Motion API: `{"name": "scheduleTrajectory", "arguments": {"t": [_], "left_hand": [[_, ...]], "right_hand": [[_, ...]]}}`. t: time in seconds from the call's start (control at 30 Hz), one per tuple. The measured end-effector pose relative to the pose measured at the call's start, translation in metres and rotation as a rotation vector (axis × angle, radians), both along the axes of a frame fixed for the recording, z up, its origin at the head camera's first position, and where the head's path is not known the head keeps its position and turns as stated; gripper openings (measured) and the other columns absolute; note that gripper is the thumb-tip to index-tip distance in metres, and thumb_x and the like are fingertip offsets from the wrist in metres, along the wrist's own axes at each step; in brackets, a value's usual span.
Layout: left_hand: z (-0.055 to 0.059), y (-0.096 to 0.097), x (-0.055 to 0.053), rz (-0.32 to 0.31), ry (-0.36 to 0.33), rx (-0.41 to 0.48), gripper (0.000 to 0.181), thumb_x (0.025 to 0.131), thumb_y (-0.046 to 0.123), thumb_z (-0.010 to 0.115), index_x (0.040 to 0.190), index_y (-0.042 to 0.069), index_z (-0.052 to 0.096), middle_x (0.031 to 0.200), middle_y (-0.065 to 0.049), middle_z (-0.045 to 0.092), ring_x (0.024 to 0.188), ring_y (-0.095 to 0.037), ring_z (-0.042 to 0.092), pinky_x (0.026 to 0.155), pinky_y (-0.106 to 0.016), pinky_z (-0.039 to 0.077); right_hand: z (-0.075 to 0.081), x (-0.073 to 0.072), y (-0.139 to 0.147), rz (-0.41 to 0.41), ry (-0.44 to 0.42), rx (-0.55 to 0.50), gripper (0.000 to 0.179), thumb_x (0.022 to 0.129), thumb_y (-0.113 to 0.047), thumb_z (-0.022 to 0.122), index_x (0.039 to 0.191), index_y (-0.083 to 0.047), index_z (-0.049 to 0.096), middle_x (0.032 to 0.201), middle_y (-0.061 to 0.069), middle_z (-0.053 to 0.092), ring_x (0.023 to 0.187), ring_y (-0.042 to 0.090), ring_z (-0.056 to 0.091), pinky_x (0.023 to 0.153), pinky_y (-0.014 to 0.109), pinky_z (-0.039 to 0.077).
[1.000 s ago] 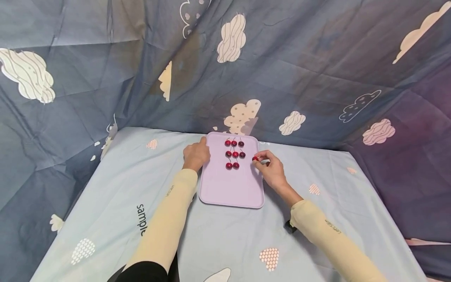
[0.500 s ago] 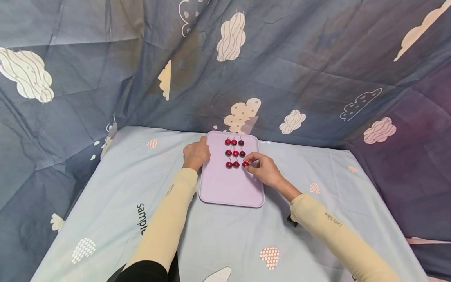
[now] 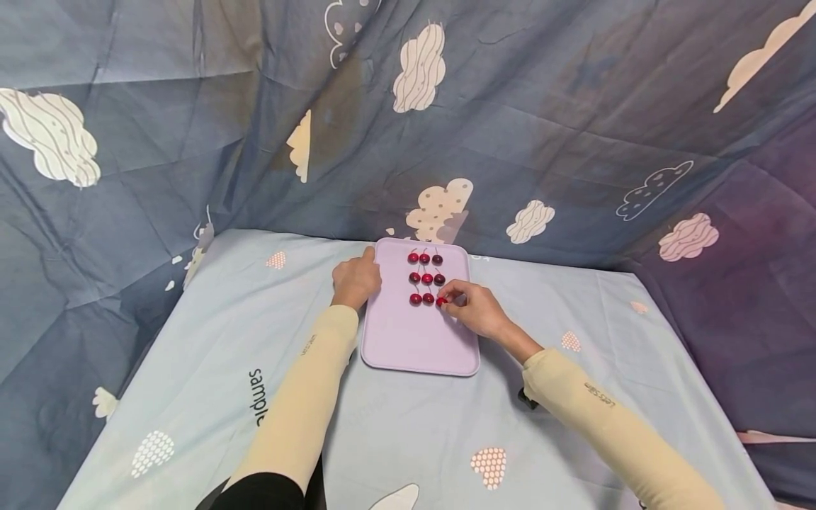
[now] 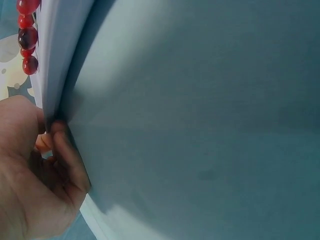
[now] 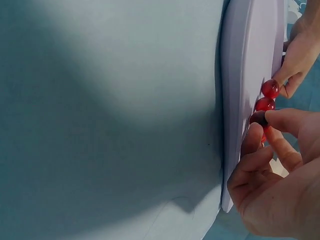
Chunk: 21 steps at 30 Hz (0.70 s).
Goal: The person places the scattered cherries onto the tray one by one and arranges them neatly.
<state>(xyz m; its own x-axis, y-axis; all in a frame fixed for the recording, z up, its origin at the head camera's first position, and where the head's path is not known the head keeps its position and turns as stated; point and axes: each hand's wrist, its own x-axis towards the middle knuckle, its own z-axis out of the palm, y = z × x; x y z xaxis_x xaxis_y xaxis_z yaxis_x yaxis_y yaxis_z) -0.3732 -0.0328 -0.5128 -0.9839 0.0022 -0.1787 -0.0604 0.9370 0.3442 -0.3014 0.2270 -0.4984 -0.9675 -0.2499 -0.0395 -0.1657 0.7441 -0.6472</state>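
On a lilac tray (image 3: 417, 343), small red cherries with stems lie in three rows. My right hand (image 3: 477, 308) pinches a cherry (image 3: 440, 302) between thumb and fingertips, at the right end of the row nearest me. Close beside it, in the same row, is another dark cherry (image 3: 428, 299). Seen from the right wrist, the pinched cherry (image 5: 258, 118) looks dark and is partly covered by the fingers. At the tray's left edge my left hand (image 3: 357, 280) grips the rim; the left wrist view has its fingers (image 4: 70, 155) curled at the tray's side.
The tray lies on a pale blue cloth (image 3: 408, 418) printed with hearts. Behind it rises a dark blue curtain (image 3: 357, 163) with cloud prints, close to the tray's far edge. The near part of the tray is bare.
My right hand has carried its cherry from the tray's right edge leftward to the end of the nearest row, then slightly closer to its neighbour. The left hand has stayed in place.
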Motion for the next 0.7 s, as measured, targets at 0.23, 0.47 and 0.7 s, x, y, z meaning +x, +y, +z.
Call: {"name": "scheduleTrajectory", "arguments": {"t": [0.23,0.47,0.7], "left_hand": [[-0.0004,-0.0012,0.0007,-0.009,0.001,-0.007,0.041,0.110,0.035,0.044,0.148,0.019,0.045,0.118,-0.015,0.073,0.115,-0.035,0.071,0.090,-0.051,0.057],[0.0003,-0.0001,0.0007,-0.007,0.008,-0.008,0.039,0.111,0.035,0.043,0.147,0.019,0.045,0.118,-0.015,0.073,0.114,-0.035,0.071,0.090,-0.052,0.058],[0.0007,0.0004,0.0020,-0.012,0.002,-0.026,0.039,0.111,0.035,0.043,0.146,0.019,0.045,0.117,-0.015,0.073,0.114,-0.035,0.071,0.089,-0.051,0.058]], "right_hand": [[-0.0024,-0.0024,-0.0001,-0.021,-0.008,0.010,0.021,0.097,-0.007,0.070,0.115,-0.016,0.074,0.104,0.011,0.073,0.078,0.020,0.062,0.065,0.029,0.052],[-0.0037,-0.0031,0.0004,-0.056,-0.017,0.014,0.021,0.097,-0.009,0.071,0.116,-0.017,0.074,0.107,0.011,0.074,0.079,0.021,0.065,0.064,0.027,0.054],[-0.0049,-0.0003,0.0001,-0.059,0.011,0.001,0.021,0.097,-0.010,0.072,0.117,-0.016,0.075,0.110,0.013,0.073,0.079,0.021,0.066,0.064,0.027,0.054]]}}
